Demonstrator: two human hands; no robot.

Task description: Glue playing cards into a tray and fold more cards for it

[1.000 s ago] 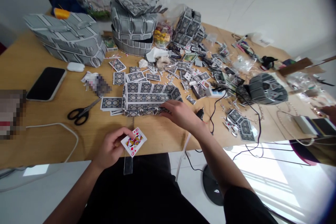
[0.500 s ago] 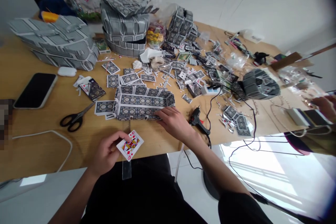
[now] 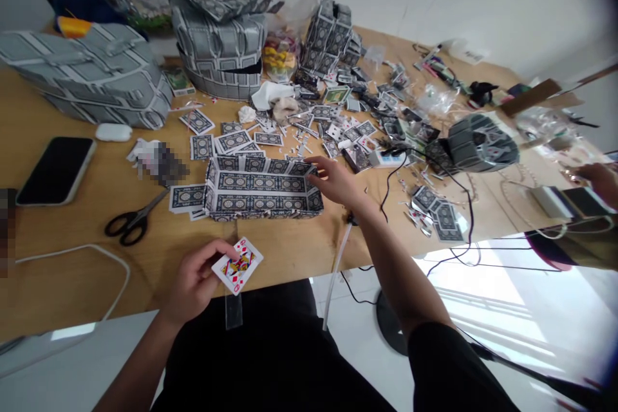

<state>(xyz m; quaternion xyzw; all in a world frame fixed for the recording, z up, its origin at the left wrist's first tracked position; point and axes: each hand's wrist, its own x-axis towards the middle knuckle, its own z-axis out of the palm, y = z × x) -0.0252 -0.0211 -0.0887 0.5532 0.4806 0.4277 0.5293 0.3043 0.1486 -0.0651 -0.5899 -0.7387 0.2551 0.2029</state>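
Note:
Near the table's front edge, my left hand [image 3: 196,280] pinches a playing card [image 3: 240,267], a face card with red diamonds turned up. An open rectangular box [image 3: 261,207] built from patterned playing cards lies in front of me, its inside facing up. My right hand [image 3: 335,181] is at the box's right end, fingers curled over the far right corner of its wall. Several loose cards [image 3: 187,196] lie against the box's left side, face down. Behind my right forearm, the glue gun [image 3: 354,219] is mostly hidden.
Scissors [image 3: 129,225], a phone [image 3: 56,170] and a white earbud case [image 3: 114,132] lie on the left. Large woven card pieces [image 3: 219,45] stand at the back. Card scraps and a power strip [image 3: 387,158] with black cables spread rightward. Another person's hand [image 3: 599,183] is at far right.
My right hand has moved from the box's near right corner up to its far right corner. The left hand keeps hold of the playing card. The view has shifted slightly.

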